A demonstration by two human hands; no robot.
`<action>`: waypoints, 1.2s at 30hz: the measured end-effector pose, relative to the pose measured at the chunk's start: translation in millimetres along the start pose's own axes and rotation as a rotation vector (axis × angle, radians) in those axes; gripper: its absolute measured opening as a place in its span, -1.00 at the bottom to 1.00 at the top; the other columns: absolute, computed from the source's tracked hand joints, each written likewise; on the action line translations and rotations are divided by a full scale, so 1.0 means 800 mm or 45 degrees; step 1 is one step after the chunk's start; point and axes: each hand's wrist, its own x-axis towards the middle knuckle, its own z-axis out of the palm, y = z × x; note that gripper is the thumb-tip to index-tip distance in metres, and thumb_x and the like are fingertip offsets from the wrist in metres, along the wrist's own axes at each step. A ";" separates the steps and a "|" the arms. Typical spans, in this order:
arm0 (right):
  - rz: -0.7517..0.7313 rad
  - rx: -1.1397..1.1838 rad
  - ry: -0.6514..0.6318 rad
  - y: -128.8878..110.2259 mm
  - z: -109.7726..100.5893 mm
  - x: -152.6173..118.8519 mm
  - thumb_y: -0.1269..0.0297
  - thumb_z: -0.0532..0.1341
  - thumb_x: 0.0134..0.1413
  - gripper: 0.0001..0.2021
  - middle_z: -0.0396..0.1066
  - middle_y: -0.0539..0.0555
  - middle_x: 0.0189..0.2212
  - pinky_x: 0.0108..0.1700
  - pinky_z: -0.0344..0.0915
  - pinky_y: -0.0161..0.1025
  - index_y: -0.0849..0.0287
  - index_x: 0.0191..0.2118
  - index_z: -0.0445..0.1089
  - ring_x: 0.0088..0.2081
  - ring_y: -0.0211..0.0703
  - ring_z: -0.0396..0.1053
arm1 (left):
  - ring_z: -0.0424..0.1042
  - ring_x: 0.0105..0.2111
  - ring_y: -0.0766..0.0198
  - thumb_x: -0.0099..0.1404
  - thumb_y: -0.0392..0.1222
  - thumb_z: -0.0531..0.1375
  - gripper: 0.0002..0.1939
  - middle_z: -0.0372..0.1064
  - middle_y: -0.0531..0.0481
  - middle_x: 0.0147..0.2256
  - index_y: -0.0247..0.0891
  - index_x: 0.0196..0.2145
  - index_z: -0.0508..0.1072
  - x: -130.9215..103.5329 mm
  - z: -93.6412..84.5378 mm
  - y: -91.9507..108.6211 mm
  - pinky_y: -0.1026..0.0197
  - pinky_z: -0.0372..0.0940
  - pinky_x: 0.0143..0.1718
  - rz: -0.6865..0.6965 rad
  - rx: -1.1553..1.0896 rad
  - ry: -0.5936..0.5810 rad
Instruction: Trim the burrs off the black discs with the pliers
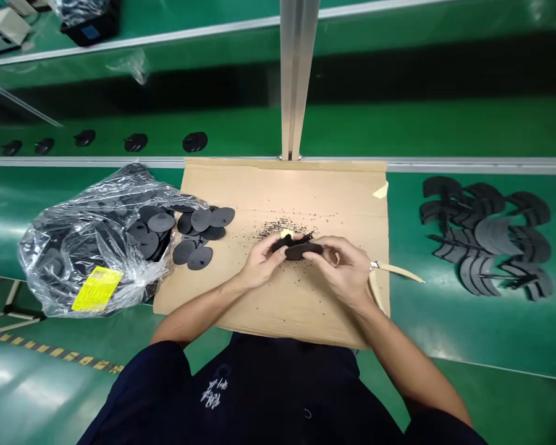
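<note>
My left hand (263,258) and my right hand (346,267) are both closed, pinching a black oval disc (302,251) between them above the cardboard sheet (278,309). Behind the disc, a second dark part with a small jagged end (308,237) shows at the fingers; how the two join is hidden. A small yellow patch (287,234) is visible by my left fingertips. Black crumbs (282,225) are scattered on the cardboard just beyond my hands. Cutting pliers with cream handles (401,271) lie beside my right wrist, partly covered by it.
Loose black oval discs (212,217) spill from a clear plastic bag (50,228) with a yellow label on the left. Stacked curved black parts (491,238) lie on the green table at right. Several black pieces (195,142) line the strip beyond. A metal post (298,80) rises ahead.
</note>
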 end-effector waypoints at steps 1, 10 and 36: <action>-0.078 -0.016 0.030 0.002 0.000 -0.001 0.15 0.45 0.05 -0.81 0.49 0.03 -0.39 -0.45 0.37 -0.22 0.05 -0.23 0.55 -0.47 -0.24 0.34 | 0.57 0.00 0.09 0.39 0.21 0.20 -0.54 0.59 -0.13 -0.07 -0.20 -0.01 0.55 -0.002 0.000 0.002 0.07 0.44 0.10 0.032 0.007 -0.011; -0.294 -0.050 -0.077 0.007 -0.004 -0.001 0.32 0.44 0.08 -0.84 0.51 0.03 -0.30 -0.43 0.43 -0.23 0.05 -0.21 0.52 -0.41 -0.23 0.42 | 0.54 -0.11 0.11 0.29 0.27 0.27 -0.39 0.55 -0.16 -0.09 -0.22 0.10 0.52 -0.004 -0.007 0.013 0.10 0.43 -0.04 0.216 0.271 -0.159; -0.221 -0.045 -0.352 -0.002 -0.008 0.005 0.31 0.34 0.20 -0.89 0.49 0.07 -0.33 -0.29 0.47 -0.22 0.09 -0.19 0.41 -0.34 -0.18 0.46 | 0.46 -0.21 0.25 0.30 0.08 0.34 -0.69 0.51 -0.05 -0.26 -0.16 -0.12 0.65 -0.007 -0.001 0.001 0.18 0.37 -0.13 0.175 0.089 -0.104</action>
